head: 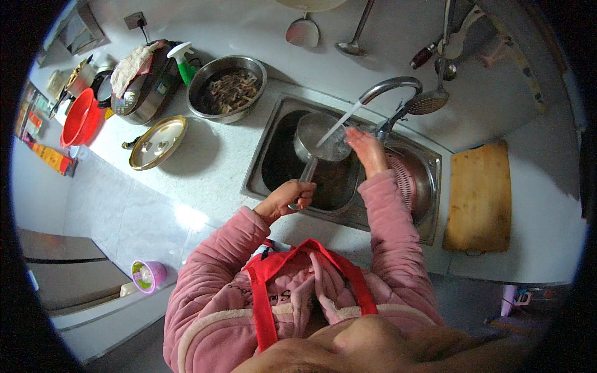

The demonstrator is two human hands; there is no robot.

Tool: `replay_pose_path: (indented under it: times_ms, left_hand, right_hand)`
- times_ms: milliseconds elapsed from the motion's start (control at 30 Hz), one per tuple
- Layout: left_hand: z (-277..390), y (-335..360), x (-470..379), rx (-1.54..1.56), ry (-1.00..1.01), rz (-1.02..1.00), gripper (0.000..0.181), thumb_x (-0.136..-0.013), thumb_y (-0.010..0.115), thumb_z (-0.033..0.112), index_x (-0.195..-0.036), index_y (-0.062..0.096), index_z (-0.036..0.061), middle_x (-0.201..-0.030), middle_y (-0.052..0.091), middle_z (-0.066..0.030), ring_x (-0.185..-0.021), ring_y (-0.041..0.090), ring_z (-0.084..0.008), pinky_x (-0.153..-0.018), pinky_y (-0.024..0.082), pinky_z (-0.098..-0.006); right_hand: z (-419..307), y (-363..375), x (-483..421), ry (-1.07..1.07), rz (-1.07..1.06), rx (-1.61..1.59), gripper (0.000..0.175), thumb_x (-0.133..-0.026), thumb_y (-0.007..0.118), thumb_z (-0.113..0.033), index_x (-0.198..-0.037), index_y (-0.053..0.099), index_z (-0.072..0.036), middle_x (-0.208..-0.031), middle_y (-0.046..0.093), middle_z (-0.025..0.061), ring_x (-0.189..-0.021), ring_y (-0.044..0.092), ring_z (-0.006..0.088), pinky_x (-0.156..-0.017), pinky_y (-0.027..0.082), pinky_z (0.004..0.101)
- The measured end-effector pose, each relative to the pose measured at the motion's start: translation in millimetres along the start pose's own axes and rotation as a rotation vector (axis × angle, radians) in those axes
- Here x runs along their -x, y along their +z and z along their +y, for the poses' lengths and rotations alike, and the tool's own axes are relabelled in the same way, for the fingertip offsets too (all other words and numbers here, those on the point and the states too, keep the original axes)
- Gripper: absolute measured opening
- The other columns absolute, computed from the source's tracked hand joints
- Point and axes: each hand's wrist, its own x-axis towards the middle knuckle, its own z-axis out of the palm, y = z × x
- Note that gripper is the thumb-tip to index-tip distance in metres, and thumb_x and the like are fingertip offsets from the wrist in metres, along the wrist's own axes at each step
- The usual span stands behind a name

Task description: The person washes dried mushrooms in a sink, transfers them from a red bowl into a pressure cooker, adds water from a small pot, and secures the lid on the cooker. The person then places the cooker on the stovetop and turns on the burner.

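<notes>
My left hand (293, 196) is closed around the handle of a metal saucepan or ladle-like pot (304, 140), which is held over the left basin of a stainless-steel sink (275, 184). A stream of water (343, 120) runs from the curved chrome faucet (394, 81) into the pot. My right hand (367, 148) is beside the pot's right rim with its fingers extended; whether it touches the rim is hard to tell. Dark water or residue shows in the basin below. In the right basin sits a pink plastic strainer basket (402, 179), partly hidden by my right sleeve.
Left of the sink stand a metal bowl of soaking food pieces (233, 91), a glass lid (158, 142), a green spray bottle (186, 67), a rice cooker (144, 93) and a red basin (80, 119). A wooden cutting board (479, 198) lies at right. A skimmer (428, 101) hangs near the faucet.
</notes>
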Motion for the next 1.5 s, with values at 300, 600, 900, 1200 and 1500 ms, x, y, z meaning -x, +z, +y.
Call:
replay_pose_path:
  times_ms: [300, 600, 900, 1200, 1500]
  left_hand:
    - [-1, 7, 0, 0.032, -0.038, -0.084, 0.030, -0.090, 0.050, 0.018, -0.062, 0.039, 0.0135, -0.055, 0.037, 0.0040, -0.043, 0.034, -0.0082, -0.042, 0.029, -0.0237]
    - [-5, 16, 4, 0.079, -0.071, -0.052, 0.031, -0.091, 0.049, 0.018, -0.062, 0.040, 0.0134, -0.054, 0.037, 0.0042, -0.043, 0.035, -0.0081, -0.043, 0.029, -0.0231]
    - [-13, 18, 3, 0.046, -0.060, -0.031, 0.033, -0.093, 0.045, 0.021, -0.062, 0.039, 0.0146, -0.053, 0.035, 0.0055, -0.041, 0.033, -0.0063, -0.042, 0.027, -0.0222]
    - [-14, 19, 7, 0.053, -0.026, -0.044, 0.031, -0.094, 0.046, 0.021, -0.063, 0.041, 0.0134, -0.052, 0.037, 0.0054, -0.040, 0.034, -0.0058, -0.041, 0.027, -0.0223]
    - [-15, 18, 10, 0.006, 0.029, 0.044, 0.027, -0.092, 0.049, 0.018, -0.066, 0.045, 0.0114, -0.052, 0.040, 0.0039, -0.040, 0.036, -0.0071, -0.040, 0.028, -0.0229]
  right_hand:
    - [-9, -90, 47, 0.242, 0.430, -0.213, 0.018, -0.085, 0.053, -0.028, -0.092, 0.057, -0.012, -0.101, 0.061, 0.0018, -0.100, 0.054, 0.0186, -0.086, 0.038, 0.0358]
    - [-4, -137, 30, 0.242, 0.398, -0.306, 0.015, -0.085, 0.045, -0.014, -0.087, 0.058, -0.005, -0.088, 0.061, 0.0057, -0.084, 0.057, 0.0166, -0.077, 0.043, 0.0334]
    - [-8, -139, 19, 0.303, 0.390, -0.256, 0.018, -0.085, 0.042, -0.013, -0.086, 0.056, -0.003, -0.087, 0.061, 0.0063, -0.085, 0.058, 0.0174, -0.077, 0.044, 0.0339]
    - [2, -152, 9, 0.300, 0.257, -0.250, 0.016, -0.082, 0.043, -0.013, -0.084, 0.056, -0.003, -0.091, 0.062, 0.0070, -0.087, 0.058, 0.0188, -0.078, 0.045, 0.0344]
    - [4, -147, 10, 0.311, 0.222, -0.302, 0.020, -0.086, 0.042, -0.015, -0.092, 0.056, -0.003, -0.091, 0.062, 0.0058, -0.085, 0.057, 0.0176, -0.078, 0.044, 0.0328]
